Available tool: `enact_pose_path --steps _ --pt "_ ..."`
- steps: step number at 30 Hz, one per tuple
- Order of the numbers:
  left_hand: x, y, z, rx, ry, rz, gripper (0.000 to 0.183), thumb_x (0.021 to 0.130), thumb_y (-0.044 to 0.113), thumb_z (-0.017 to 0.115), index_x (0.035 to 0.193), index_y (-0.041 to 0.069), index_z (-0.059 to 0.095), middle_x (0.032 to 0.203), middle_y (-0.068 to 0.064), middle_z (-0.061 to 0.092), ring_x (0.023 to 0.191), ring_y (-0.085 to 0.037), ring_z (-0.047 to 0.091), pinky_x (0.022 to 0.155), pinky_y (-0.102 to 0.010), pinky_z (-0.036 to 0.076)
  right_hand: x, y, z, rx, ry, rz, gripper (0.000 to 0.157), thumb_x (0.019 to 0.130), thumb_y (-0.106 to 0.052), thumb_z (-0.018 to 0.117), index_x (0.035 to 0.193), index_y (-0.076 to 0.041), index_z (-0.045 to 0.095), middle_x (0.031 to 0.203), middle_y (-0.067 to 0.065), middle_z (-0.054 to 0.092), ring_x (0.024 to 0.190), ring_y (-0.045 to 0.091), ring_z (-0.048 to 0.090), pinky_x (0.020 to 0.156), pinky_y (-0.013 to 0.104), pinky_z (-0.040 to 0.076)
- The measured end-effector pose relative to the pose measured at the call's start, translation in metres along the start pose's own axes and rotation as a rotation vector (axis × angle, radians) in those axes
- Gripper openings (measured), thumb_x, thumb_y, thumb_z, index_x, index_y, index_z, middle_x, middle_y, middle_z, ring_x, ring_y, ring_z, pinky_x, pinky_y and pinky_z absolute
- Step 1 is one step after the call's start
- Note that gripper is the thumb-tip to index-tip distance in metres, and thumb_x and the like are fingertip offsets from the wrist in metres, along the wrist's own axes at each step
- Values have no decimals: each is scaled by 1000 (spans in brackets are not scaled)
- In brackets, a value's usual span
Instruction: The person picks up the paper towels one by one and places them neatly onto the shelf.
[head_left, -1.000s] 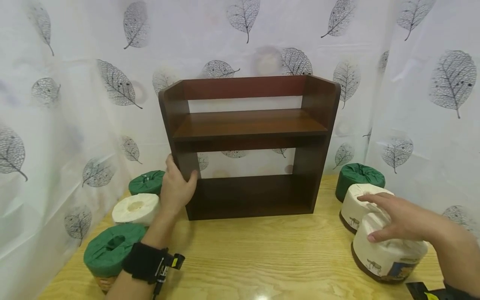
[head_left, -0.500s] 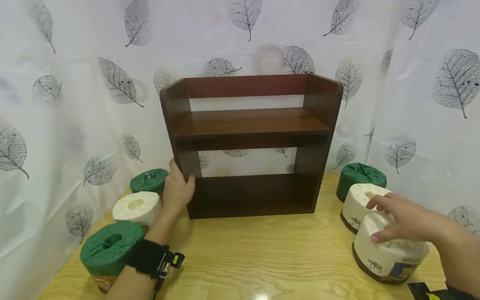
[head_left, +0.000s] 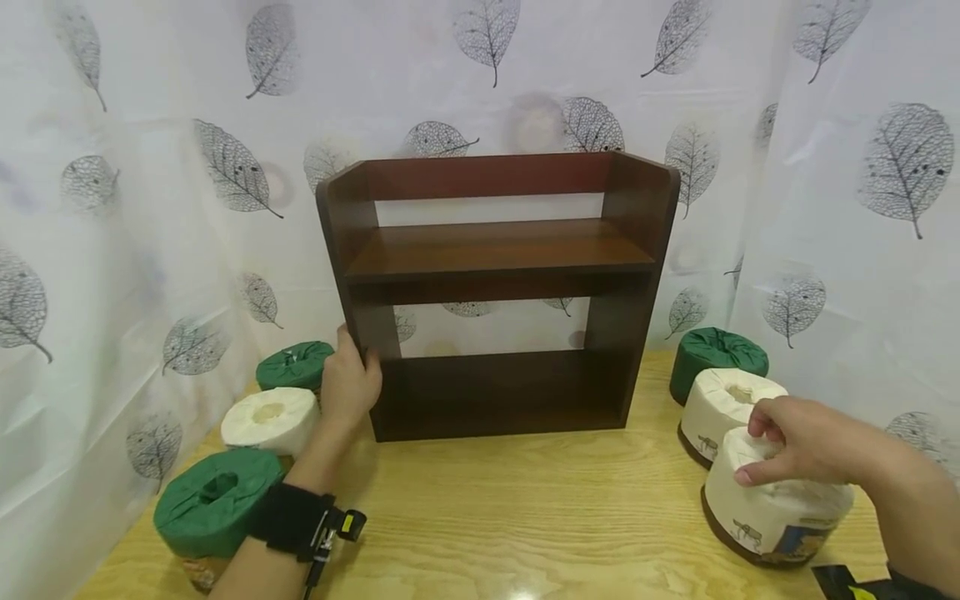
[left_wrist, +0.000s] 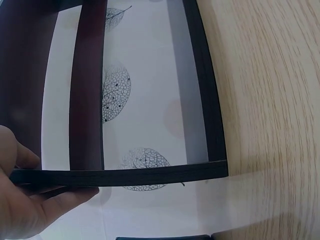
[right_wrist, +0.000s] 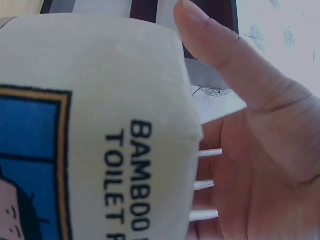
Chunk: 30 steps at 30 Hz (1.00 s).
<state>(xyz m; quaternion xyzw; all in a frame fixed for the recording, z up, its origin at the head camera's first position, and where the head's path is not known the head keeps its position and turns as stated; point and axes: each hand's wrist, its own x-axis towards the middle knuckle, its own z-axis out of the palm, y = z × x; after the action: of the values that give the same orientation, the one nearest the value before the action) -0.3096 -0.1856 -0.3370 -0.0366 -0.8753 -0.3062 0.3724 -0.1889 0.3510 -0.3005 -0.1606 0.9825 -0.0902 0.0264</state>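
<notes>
My left hand (head_left: pixel 350 385) grips the left side panel of a dark brown wooden shelf (head_left: pixel 498 250), also large in the left wrist view. Its thumb lies on one face of the panel and its fingers on the other. My right hand (head_left: pixel 813 442) is on top of the nearest white toilet roll (head_left: pixel 765 508) at the right, fingers bent down over its middle and thumb at the top edge. Printed lettering and a blue picture show on this paper-wrapped roll (right_wrist: pixel 100 65) in the right wrist view; the fingertips are hidden behind it.
Behind that roll stand a second white roll (head_left: pixel 708 421) and a green roll (head_left: pixel 712 362). Along the left, beside my forearm, are a green roll (head_left: pixel 210 508), a white roll (head_left: pixel 266 421) and another green roll (head_left: pixel 292 365). A leaf-print curtain (head_left: pixel 540 75) hangs behind the wooden table (head_left: pixel 480 517).
My right fingers have bent from reaching out above the white rolls to curling down onto the nearest one. My left hand has slid slightly down the panel; the shelf stays put.
</notes>
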Motion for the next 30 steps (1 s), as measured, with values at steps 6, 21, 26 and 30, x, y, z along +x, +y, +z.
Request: enact_pose_path --steps 6,21,26,30 --pt "0 -2 -1 13 -1 -6 46 87 16 50 128 1 35 78 -33 58 71 -45 59 55 -57 46 2 3 -3 -77 52 114 84 66 -66 65 106 6 53 95 22 53 82 32 54 68 50 47" --pt "1 -3 -4 15 -42 -35 46 90 19 46 130 0 32 81 -33 59 72 -44 60 56 -56 47 6 -6 -2 -35 -47 172 92 69 -65 64 122 5 37 98 26 58 87 42 56 67 55 46" --pt "0 -2 -2 13 -41 -28 45 89 17 48 128 0 34 80 -32 59 71 -44 60 55 -56 47 4 -7 2 -39 -19 145 96 62 -63 71 125 1 37 104 32 48 86 39 54 67 56 46" --pt "0 0 -1 10 -45 -27 44 89 17 48 127 -1 34 80 -31 59 70 -44 60 55 -56 46 2 -7 7 -6 -18 139 90 59 -60 74 119 -4 38 105 33 39 78 33 52 62 52 47"
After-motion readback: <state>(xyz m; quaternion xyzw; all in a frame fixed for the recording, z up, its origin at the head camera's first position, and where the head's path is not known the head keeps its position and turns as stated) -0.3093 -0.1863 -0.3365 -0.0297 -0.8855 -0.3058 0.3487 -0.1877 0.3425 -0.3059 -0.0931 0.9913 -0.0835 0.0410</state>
